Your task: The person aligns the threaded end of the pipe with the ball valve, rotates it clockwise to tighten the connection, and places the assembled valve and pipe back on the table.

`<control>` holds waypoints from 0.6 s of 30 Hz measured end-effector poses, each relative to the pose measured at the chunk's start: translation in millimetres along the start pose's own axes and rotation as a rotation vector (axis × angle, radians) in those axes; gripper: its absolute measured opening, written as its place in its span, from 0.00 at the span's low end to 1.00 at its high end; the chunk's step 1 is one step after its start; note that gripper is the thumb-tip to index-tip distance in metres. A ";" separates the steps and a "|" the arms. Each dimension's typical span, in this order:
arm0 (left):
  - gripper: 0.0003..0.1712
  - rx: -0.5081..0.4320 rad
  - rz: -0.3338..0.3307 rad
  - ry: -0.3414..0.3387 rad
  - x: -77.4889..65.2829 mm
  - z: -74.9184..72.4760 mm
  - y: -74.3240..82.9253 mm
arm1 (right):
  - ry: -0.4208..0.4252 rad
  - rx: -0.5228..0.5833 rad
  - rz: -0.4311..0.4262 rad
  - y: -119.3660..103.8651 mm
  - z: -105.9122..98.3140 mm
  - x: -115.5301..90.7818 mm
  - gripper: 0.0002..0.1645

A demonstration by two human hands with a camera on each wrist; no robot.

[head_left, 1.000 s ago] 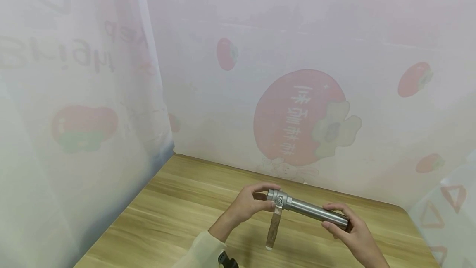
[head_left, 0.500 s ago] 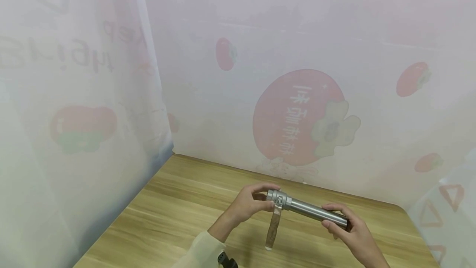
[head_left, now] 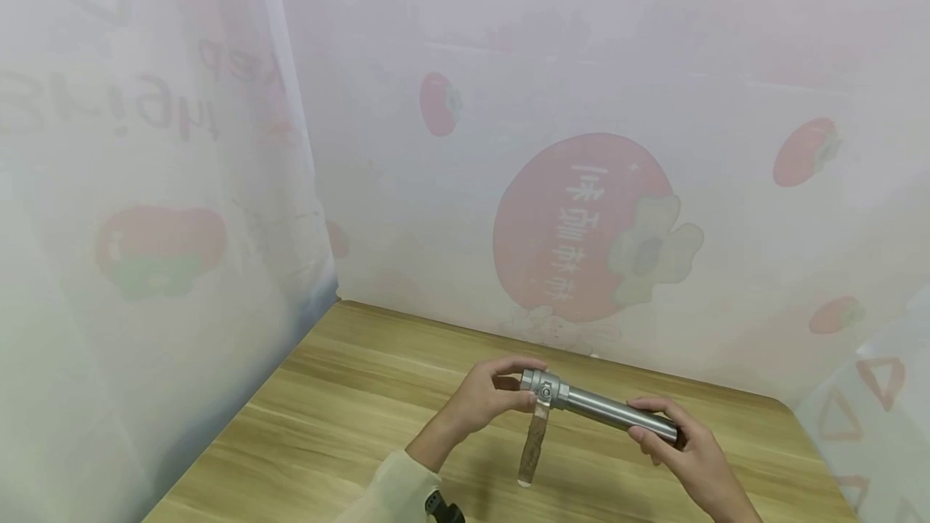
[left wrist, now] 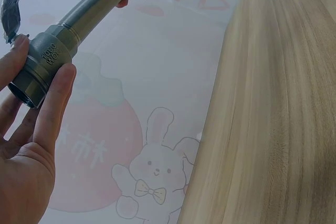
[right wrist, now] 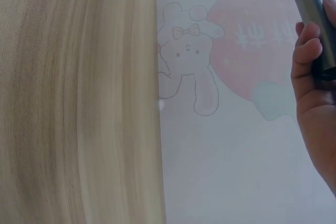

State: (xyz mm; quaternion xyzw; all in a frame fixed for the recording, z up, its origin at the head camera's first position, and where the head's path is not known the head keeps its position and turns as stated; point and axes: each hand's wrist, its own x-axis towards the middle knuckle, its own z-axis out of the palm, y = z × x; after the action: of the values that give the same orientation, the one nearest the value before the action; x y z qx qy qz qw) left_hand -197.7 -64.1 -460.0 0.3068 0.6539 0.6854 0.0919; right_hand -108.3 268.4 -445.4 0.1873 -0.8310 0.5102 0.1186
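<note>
Between both hands a metal ball valve (head_left: 546, 388) joined to a steel pipe (head_left: 610, 410) is held above the table. My left hand (head_left: 481, 399) grips the valve body by its open end, thumb on the near side and fingers on the far side. From the valve a lever handle (head_left: 534, 446) in a worn brown wrap points toward me. The right hand (head_left: 686, 446) holds the pipe's other end between thumb and fingers. In the left wrist view raised lettering shows on the valve body (left wrist: 50, 53), and its hollow mouth faces the palm.
Below the hands lies a wood-grain table (head_left: 349, 378). Pale curtains printed with red fruit stand behind it (head_left: 407, 208) and along its left side. A dark wrist strap (head_left: 445, 508) sits by the left sleeve (head_left: 400, 487).
</note>
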 end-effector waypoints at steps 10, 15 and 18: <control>0.28 -0.005 -0.006 -0.004 0.6 -0.3 -1.3 | -0.007 0.015 0.064 -2.4 -0.2 -0.1 0.20; 0.28 -0.008 -0.004 -0.004 0.5 -0.2 -1.4 | -0.017 0.018 0.054 -3.5 -0.7 -0.4 0.25; 0.28 -0.006 0.001 -0.006 0.1 -0.2 -0.6 | -0.030 0.029 0.044 -3.7 -0.6 -0.2 0.28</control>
State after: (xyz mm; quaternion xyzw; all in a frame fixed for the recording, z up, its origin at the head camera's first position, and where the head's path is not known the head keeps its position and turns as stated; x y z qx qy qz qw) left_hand -198.1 -64.1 -460.5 0.3088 0.6515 0.6866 0.0944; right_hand -106.6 267.5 -442.2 0.1783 -0.8290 0.5219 0.0923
